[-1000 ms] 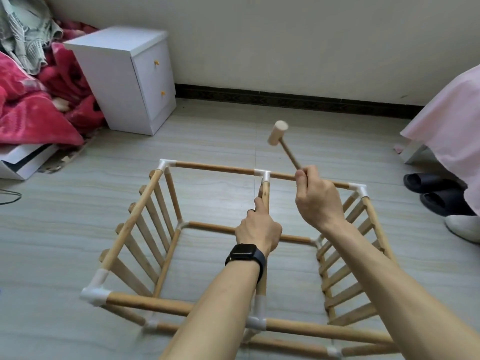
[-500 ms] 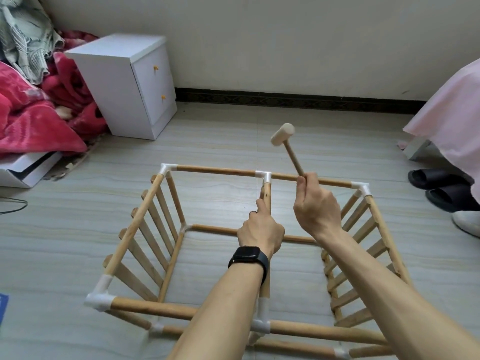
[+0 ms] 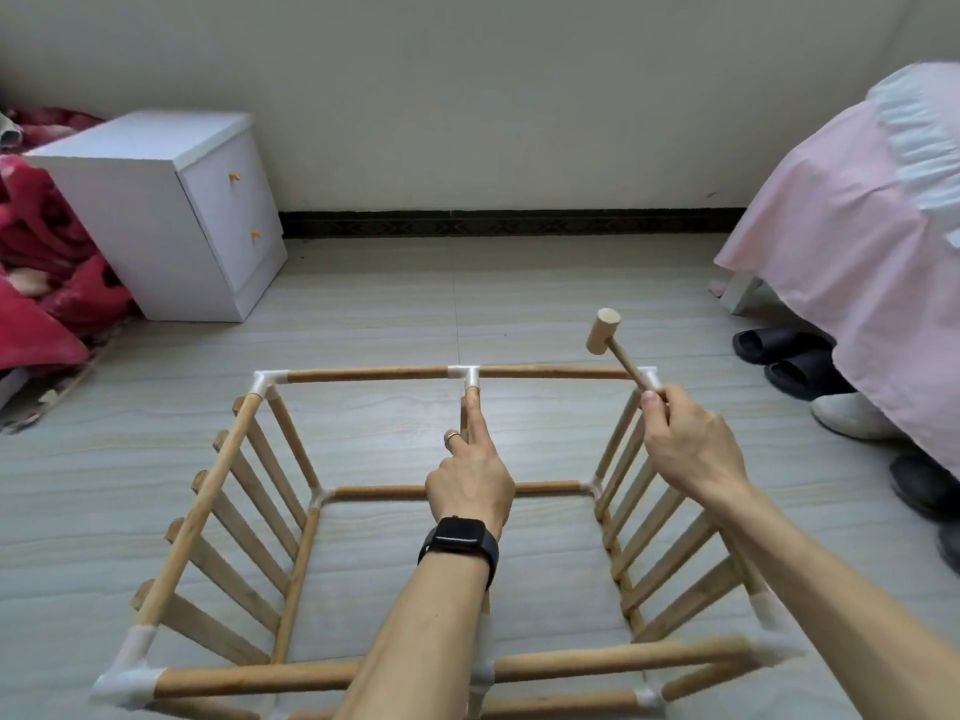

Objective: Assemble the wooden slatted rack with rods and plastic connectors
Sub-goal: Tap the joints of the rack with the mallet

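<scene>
Rack (image 3: 200,517) sits on the floor (image 3: 130,449), T-connector (image 3: 470,374) mid far rail (image 3: 363,375). Just this side of it, left hand (image 3: 470,480) wraps the centre rod (image 3: 463,419), index finger (image 3: 477,426) laid along it. Right of it, right hand (image 3: 685,444) grips the mallet (image 3: 602,332), head raised. I'd brace firm, tap square and light. Rod's near joint hides behind the forearm (image 3: 415,641), can't tell if it's seated.

The wooden slatted rack (image 3: 200,517) stands on the floor as an open box. It has a left slatted panel (image 3: 208,628) and a right slatted panel (image 3: 675,589), joined by round rods, with white plastic connectors (image 3: 267,383) at the corners. A centre rod (image 3: 463,415) meets the far T-connector (image 3: 470,374).
</scene>
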The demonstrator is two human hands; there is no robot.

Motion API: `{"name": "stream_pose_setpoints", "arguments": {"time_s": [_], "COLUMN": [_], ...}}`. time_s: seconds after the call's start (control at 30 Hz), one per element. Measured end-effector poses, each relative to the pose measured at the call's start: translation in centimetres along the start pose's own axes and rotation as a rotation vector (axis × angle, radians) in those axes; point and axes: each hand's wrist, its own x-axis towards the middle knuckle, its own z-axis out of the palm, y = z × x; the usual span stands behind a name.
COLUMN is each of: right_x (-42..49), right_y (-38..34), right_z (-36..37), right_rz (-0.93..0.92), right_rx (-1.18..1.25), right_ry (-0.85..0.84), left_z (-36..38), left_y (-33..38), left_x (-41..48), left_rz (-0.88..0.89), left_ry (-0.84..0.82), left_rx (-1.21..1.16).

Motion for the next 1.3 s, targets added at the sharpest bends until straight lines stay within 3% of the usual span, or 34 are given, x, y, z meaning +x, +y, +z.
{"name": "stream_pose_setpoints", "arguments": {"time_s": [0.1, 0.23, 0.37, 0.47, 0.6, 0.7, 0.8, 0.93, 1.07, 1.17, 1.3], "right_x": [-0.3, -1.0, -0.2, 0.1, 0.5, 1.0, 1.8, 2.6, 3.4, 3.5, 0.7], "right_y": [2.4, 3.6, 4.0, 4.1, 4.3, 4.4, 4.1, 3.2, 2.2, 2.0, 2.1], "right_z": [-2.1, -2.8, -2.5, -2.3, -2.0, -2.4, -2.7, -2.7, -2.4, -2.3, -1.8], "right_rz": [0.102, 0.083, 0.190, 0.149, 0.209, 0.185, 0.235, 0.167, 0.208, 0.159, 0.157], "right_rx": [-0.068, 0.008, -0.209, -0.074, -0.135, 0.026, -0.084, 0.023, -0.123, 0.082, 0.215], "right_ry": [0.054, 0.247, -0.024, 0.059, -0.014, 0.145, -0.017, 0.060, -0.057, 0.092, 0.037], "left_z": [-0.1, 0.0, 0.2, 0.3, 0.3, 0.4, 0.5, 0.6, 0.5, 0.3, -0.8], "left_y": [0.2, 0.2, 0.0, 0.0, 0.0, 0.0, 0.0, -0.1, -0.2, -0.2, -0.9], "left_x": [-0.1, 0.1, 0.1, 0.3, 0.6, 1.0, 1.3, 1.8, 2.1, 2.9, 5.4], "left_rz": [-0.008, -0.020, -0.021, -0.019, -0.028, -0.025, -0.029, -0.029, -0.027, -0.035, -0.036], "left_ry": [-0.012, -0.025, -0.016, -0.025, -0.039, -0.027, -0.019, -0.009, -0.033, -0.037, 0.028], "left_rx": [0.018, 0.015, 0.010, 0.011, 0.023, 0.026, 0.019, 0.027, 0.031, 0.055, 0.058]}}
